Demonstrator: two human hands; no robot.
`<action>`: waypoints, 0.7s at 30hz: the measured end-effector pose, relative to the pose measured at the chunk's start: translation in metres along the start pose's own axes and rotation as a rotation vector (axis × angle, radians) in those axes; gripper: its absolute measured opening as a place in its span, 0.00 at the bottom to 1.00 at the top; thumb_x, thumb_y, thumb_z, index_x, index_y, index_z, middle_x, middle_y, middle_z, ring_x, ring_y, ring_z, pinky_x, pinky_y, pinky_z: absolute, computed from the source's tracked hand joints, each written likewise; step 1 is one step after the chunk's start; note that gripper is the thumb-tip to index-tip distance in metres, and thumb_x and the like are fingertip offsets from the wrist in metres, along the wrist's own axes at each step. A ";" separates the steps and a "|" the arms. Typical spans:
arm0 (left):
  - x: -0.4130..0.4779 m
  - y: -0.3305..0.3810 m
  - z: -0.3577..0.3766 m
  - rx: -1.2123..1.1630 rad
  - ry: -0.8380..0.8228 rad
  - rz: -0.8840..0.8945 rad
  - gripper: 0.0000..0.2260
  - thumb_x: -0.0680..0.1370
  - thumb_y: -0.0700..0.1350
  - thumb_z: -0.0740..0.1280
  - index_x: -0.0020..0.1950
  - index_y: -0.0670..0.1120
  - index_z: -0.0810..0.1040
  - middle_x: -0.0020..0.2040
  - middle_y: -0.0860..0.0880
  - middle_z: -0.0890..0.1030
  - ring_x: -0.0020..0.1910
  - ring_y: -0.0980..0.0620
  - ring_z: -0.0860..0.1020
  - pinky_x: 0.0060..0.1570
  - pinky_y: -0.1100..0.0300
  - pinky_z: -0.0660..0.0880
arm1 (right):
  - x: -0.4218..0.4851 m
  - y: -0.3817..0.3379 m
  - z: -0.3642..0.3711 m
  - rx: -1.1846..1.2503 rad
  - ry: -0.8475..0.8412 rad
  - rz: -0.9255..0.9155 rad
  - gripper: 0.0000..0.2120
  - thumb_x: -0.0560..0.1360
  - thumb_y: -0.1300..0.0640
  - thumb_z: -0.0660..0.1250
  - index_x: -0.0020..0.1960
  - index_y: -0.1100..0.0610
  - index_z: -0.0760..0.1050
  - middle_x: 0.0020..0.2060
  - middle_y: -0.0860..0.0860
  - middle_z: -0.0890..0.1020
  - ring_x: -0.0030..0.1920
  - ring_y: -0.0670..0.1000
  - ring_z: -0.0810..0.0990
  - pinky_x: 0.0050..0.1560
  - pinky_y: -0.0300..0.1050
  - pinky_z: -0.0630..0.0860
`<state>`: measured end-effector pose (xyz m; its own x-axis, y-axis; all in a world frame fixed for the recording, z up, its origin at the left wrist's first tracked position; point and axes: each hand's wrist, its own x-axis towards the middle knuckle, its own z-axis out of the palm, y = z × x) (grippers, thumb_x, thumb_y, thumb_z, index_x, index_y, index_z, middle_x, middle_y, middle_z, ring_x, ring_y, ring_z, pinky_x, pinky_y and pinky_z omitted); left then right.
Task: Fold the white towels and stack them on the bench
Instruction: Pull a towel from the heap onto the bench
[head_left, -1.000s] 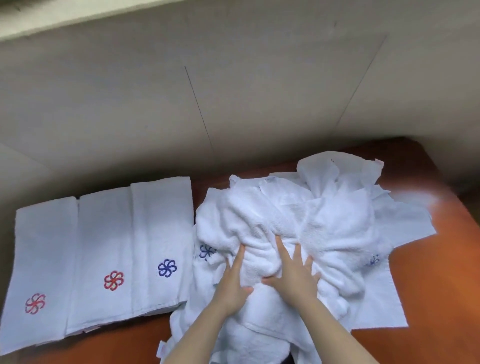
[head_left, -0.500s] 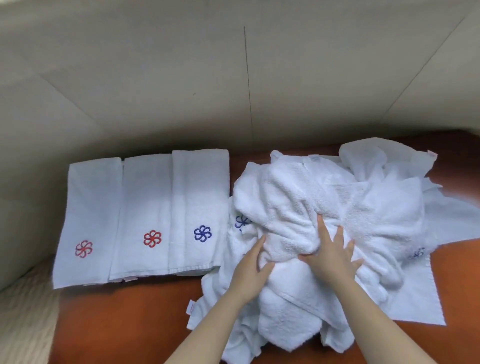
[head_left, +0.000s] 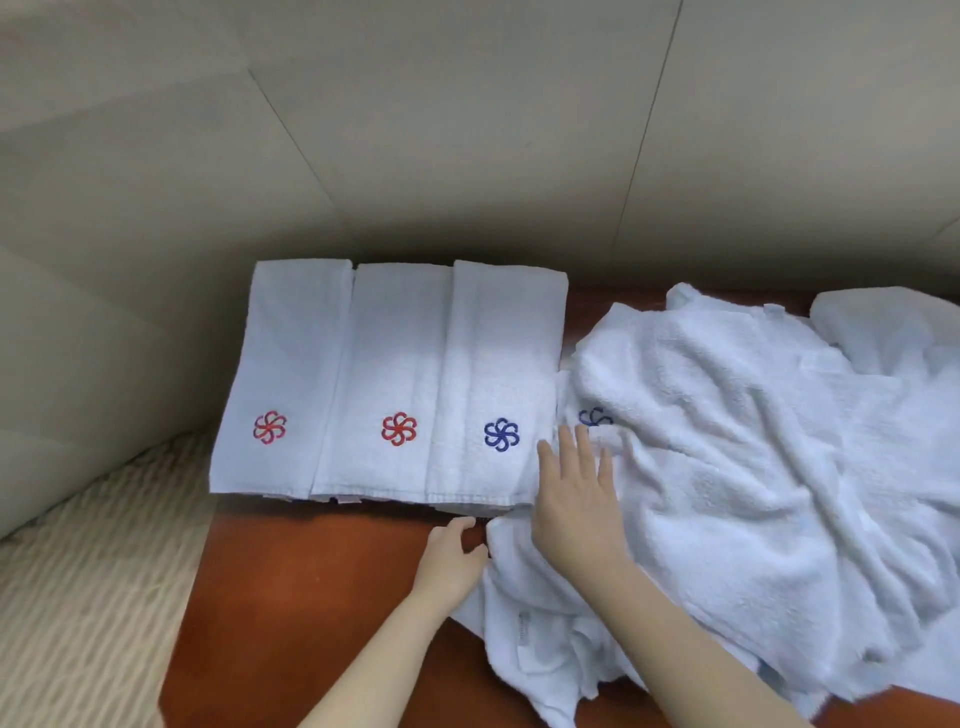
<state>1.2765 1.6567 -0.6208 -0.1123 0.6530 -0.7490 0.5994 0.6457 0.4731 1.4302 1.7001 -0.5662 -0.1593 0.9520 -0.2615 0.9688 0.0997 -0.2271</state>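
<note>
White towel heap (head_left: 737, 457) on bench (head_left: 322, 587), R side; 3 folded towels (head_left: 389, 384) L. R hand (head_left: 574, 499) flat, fingers spread, on heap's L edge. L hand (head_left: 452, 558) curled, pinching heap edge. Both hands were mid-heap 0.5 s ago.

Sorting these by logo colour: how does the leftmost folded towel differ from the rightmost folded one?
The leftmost folded towel carries a red flower logo; the rightmost folded towel carries a blue one. The leftmost lies clear of the unfolded pile, while the rightmost borders it. The right hand lies at the rightmost towel's near corner, far from the leftmost. Both are white, folded into long strips and lying flat on the bench.
</note>
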 end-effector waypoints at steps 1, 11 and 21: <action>0.002 -0.006 -0.006 0.011 -0.015 -0.009 0.21 0.79 0.44 0.61 0.72 0.50 0.66 0.69 0.47 0.66 0.64 0.53 0.70 0.57 0.65 0.67 | 0.004 -0.003 0.010 0.042 -0.122 -0.008 0.32 0.76 0.59 0.57 0.77 0.62 0.49 0.76 0.61 0.50 0.77 0.60 0.45 0.74 0.58 0.44; 0.022 -0.009 -0.014 -0.051 -0.400 0.009 0.25 0.79 0.46 0.62 0.76 0.54 0.60 0.74 0.50 0.64 0.71 0.54 0.64 0.65 0.62 0.65 | -0.011 0.018 0.062 -0.254 -0.353 -0.031 0.27 0.81 0.57 0.51 0.76 0.64 0.48 0.75 0.59 0.55 0.77 0.56 0.45 0.73 0.54 0.34; 0.008 0.021 0.034 -0.012 -0.628 0.012 0.27 0.80 0.47 0.60 0.78 0.51 0.55 0.75 0.50 0.62 0.69 0.53 0.66 0.64 0.62 0.63 | -0.035 0.050 0.054 -0.366 -0.429 0.024 0.31 0.78 0.59 0.57 0.77 0.62 0.47 0.77 0.56 0.52 0.77 0.55 0.41 0.73 0.55 0.34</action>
<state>1.3155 1.6622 -0.6325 0.3833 0.3058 -0.8715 0.5883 0.6465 0.4856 1.4742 1.6566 -0.6192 -0.1255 0.7599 -0.6378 0.9637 0.2461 0.1036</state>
